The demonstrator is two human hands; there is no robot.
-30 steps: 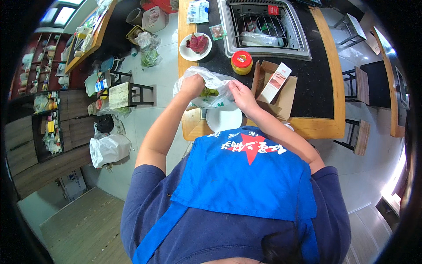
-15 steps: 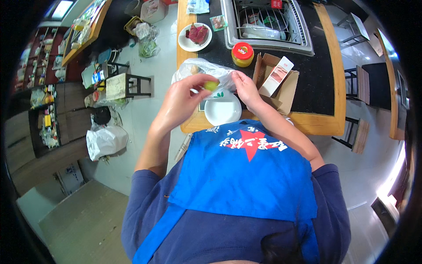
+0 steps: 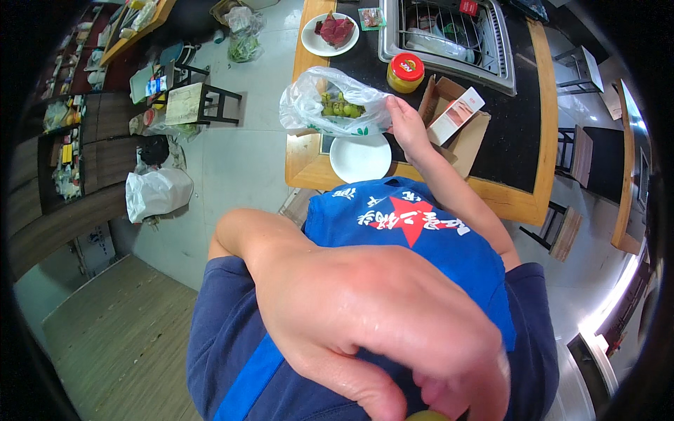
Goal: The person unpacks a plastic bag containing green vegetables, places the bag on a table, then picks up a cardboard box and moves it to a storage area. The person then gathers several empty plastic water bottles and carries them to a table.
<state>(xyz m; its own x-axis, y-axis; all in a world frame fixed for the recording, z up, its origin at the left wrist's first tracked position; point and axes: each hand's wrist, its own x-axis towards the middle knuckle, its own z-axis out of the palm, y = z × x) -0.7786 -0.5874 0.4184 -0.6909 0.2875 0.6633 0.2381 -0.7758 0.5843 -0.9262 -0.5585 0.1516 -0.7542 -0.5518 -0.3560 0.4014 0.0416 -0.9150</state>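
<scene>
Well on the near side of the plastic bag (image 3: 298,109), at the very bottom of the view, a single grape (image 3: 427,416) by the look of it – green, mostly cut off. Pinched between thumb and curled fingers of the left hand (image 3: 393,302), large in the foreground; cannot tell the exact contact. Inside the bag, near its gaping mouth, more green grapes (image 3: 342,109) in a cluster. At the bag's right rim, the right hand (image 3: 406,125), thumb and fingers closed together on the thin film.

For clean handling, press the single fruit only lightly, to spare the skin. Hold the rim firmly and the mouth tipped up, against rolling fruit. Mind the bag's left end – reaching past the table's edge (image 3: 298,165), probably the likeliest side for a spill.

Just on the near side of the bag, a white plate (image 3: 360,161), partly covered by the film. Beyond the bag to the right, a red-lidded jar (image 3: 406,73). Right of the bag, crowding the right wrist, a cardboard box (image 3: 472,144) with a slim white carton (image 3: 455,116) leaning inside. Farther beyond the bag, a dish (image 3: 310,42) of dark red fruit (image 3: 334,29) and a metal grill (image 3: 449,42).
</scene>
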